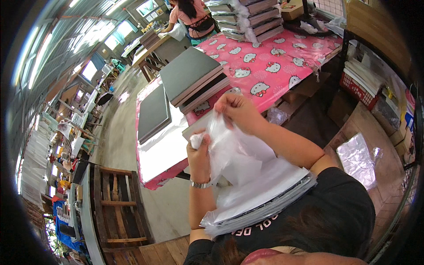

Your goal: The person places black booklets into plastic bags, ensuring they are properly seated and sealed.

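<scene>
A thin clear plastic bag [221,137] is stretched between my two hands in front of my chest. My right hand [238,112] pinches its upper edge, fingers closed. Lower and to the left, my left hand [199,157] is closed on the bag's side, with a crumpled white wad [196,141] showing by the thumb. A metal-band watch [200,184] is on my left wrist. Against my body rests a stack of flat plastic bags [260,201] with a white sheet on top. The lower end of the held bag blurs into that white sheet.
Beyond my hands stands a table with a pink patterned cover [282,79]. Dark flat boards [190,73] are piled on it, another dark board [153,112] beside them, and a tall wrapped stack [247,20] behind. A wooden pallet [119,207] leans at left. A person [192,17] works farther off.
</scene>
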`<state>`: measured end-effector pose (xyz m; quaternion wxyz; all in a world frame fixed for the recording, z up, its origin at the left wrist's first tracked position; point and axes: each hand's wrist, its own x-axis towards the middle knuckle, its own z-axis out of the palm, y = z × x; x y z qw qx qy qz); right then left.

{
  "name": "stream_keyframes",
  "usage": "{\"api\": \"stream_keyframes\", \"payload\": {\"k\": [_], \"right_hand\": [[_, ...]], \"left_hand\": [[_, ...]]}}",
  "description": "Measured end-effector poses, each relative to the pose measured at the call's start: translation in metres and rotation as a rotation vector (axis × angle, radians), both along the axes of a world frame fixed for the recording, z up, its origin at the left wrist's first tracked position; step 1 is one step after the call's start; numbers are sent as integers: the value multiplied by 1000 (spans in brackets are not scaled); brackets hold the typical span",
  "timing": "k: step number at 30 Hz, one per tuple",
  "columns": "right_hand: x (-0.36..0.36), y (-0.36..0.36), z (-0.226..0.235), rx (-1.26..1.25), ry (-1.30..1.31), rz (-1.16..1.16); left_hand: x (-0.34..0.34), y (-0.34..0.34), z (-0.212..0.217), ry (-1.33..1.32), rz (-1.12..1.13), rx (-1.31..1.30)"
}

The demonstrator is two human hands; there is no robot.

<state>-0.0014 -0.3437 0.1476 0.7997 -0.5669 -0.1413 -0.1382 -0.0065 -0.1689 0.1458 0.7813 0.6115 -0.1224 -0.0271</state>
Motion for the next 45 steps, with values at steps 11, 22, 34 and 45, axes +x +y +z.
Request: {"api": "stream_keyframes", "payload": {"k": [11,22,34,45], "right_hand": [[-46,-49,-28,154,188,777],[-50,-60,-43,390,287,519],[-31,-73,-54,425,235,677],[-1,-100,-35,150,59,291]], "left_hand": [[-25,131,-67,-201,-776,250],[-34,115,-44,126,-789,497],[-38,100,-53,188,-510,199],[55,105,-60,201,102,-4]]}}
